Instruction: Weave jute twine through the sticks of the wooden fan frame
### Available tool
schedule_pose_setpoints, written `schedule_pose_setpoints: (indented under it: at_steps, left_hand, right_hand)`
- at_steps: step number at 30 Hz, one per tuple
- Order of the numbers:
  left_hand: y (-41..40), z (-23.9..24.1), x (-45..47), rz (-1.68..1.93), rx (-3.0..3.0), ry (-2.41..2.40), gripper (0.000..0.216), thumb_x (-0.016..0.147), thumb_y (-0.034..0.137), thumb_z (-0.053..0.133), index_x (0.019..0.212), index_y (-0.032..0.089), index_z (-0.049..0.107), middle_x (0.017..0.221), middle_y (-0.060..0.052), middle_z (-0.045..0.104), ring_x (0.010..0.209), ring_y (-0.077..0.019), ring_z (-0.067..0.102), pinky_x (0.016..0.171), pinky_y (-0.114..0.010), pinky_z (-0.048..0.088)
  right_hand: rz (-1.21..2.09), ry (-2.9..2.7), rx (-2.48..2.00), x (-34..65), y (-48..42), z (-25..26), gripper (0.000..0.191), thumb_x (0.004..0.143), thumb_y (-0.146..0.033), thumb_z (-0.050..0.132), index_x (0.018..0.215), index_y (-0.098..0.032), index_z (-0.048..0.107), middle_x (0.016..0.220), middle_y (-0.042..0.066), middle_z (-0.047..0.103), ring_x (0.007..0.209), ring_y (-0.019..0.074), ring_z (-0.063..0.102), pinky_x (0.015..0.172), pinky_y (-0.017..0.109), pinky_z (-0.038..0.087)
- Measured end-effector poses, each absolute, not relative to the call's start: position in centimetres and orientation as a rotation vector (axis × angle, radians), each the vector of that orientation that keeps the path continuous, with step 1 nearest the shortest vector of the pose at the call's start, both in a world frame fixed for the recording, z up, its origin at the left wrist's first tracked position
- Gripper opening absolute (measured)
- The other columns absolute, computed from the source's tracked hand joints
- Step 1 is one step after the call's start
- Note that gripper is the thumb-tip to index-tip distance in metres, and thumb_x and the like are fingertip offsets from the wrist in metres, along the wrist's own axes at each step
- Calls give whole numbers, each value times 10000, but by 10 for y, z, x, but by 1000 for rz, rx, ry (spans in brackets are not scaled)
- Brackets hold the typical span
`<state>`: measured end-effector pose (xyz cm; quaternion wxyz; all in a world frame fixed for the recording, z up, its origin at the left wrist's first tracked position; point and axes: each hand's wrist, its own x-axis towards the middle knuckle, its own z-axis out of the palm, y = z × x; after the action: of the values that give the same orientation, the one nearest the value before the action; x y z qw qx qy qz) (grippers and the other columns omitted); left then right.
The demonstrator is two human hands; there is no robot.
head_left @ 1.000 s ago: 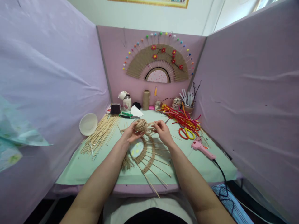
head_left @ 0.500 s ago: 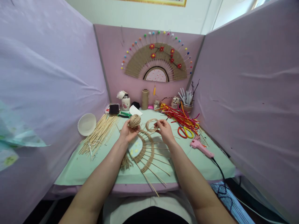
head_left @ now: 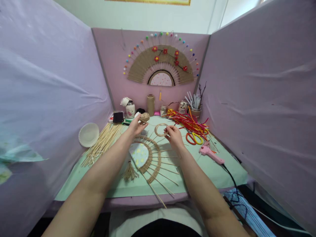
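My left hand [head_left: 137, 125] is closed around a ball of jute twine [head_left: 144, 118], held above the far side of the table. A coil of twine [head_left: 161, 130] hangs in a loose ring from my right hand [head_left: 172, 134], pinched between thumb and fingers. Below both hands lies a half-round fan frame [head_left: 155, 164] of thin sticks with woven twine bands. Its centre is a pale blue half-disc [head_left: 140, 154] with yellow spots. A twine tassel [head_left: 130, 171] rests beside its straight edge.
Bamboo sticks [head_left: 101, 143] and a white dish [head_left: 89, 135] are at left. Pipe cleaners [head_left: 187, 121], scissors [head_left: 194, 138] and a pink glue gun [head_left: 211, 154] with a black cord are at right. Jars [head_left: 130, 109] and a twine spool [head_left: 150, 104] line the back. A finished fan [head_left: 160, 62] hangs behind.
My left hand has moved forward with the twine ball, farther from my body. My right hand keeps the coil at nearly the same spot. The view has shifted slightly.
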<state>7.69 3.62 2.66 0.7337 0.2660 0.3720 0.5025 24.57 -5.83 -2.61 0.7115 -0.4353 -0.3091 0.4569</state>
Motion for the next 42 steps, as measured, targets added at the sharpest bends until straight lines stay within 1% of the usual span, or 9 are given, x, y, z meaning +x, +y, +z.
schedule_pose_setpoints:
  at_steps: [4, 10, 13, 16, 21, 26, 29, 34, 42]
  left_hand:
    - [31, 27, 89, 924, 818, 1040, 353, 827, 505, 619, 1024, 217, 567, 1098, -106, 613, 939, -228, 620, 764, -359, 523]
    - [0, 6, 97, 640, 951, 858, 410, 825, 563, 583, 782, 161, 648, 807, -71, 680, 754, -170, 632, 702, -291, 461]
    - [-9, 1, 93, 695, 993, 771, 283, 728, 418, 752, 767, 151, 665, 749, -44, 687, 708, -141, 633, 699, -267, 440]
    - [-15, -3, 88, 772, 1027, 677, 212, 672, 258, 818, 764, 137, 670, 716, -35, 686, 674, -118, 629, 690, -247, 437]
    - [-15, -3, 87, 905, 946, 627, 129, 716, 180, 787, 762, 131, 677, 750, -46, 699, 738, -130, 653, 761, -264, 474]
    - [-11, -3, 89, 939, 903, 634, 93, 736, 165, 766, 763, 138, 681, 780, -33, 693, 730, -122, 642, 730, -263, 501]
    - [-11, -3, 89, 930, 908, 632, 105, 737, 180, 769, 760, 144, 674, 810, -32, 698, 723, -117, 641, 724, -261, 513]
    - [-8, 0, 91, 925, 899, 638, 80, 778, 161, 731, 751, 141, 657, 773, -31, 695, 735, -114, 663, 776, -264, 535]
    - [5, 1, 88, 907, 836, 708, 47, 829, 122, 665, 797, 150, 644, 784, -34, 703, 754, -136, 696, 738, -264, 545]
  right_hand:
    - [1012, -673, -953, 246, -57, -27, 313, 649, -422, 746, 769, -213, 547, 740, -32, 641, 658, 97, 564, 579, 211, 445]
    - [949, -743, -976, 243, -55, -30, 318, 658, -448, 729, 763, -208, 548, 699, -32, 637, 651, 108, 576, 572, 219, 442]
    - [906, -805, -1010, 241, -53, -34, 317, 673, -454, 713, 774, -200, 554, 694, -24, 623, 658, 119, 581, 565, 224, 450]
    - [859, -860, -1027, 239, -53, -36, 332, 701, -457, 693, 875, -208, 559, 806, 0, 627, 744, 149, 607, 578, 246, 486]
    - [422, -1043, -1091, 237, -58, -35, 306, 781, -410, 639, 1000, -213, 557, 1063, 75, 583, 950, 190, 573, 750, 327, 525]
    - [114, -1486, -1126, 232, -65, -35, 217, 758, -335, 700, 927, -217, 632, 1087, 94, 553, 1078, 249, 508, 823, 376, 494]
    - [45, -1571, -1167, 231, -66, -35, 135, 784, -317, 688, 887, -230, 673, 1025, 82, 591, 1034, 252, 514, 872, 411, 461]
    - [247, -1381, -1092, 236, -64, -32, 152, 839, -345, 610, 791, -221, 685, 872, 60, 648, 875, 213, 574, 711, 331, 473]
    - [763, -707, -936, 250, -53, -29, 285, 654, -445, 735, 776, -198, 661, 747, 2, 652, 687, 138, 573, 585, 253, 460]
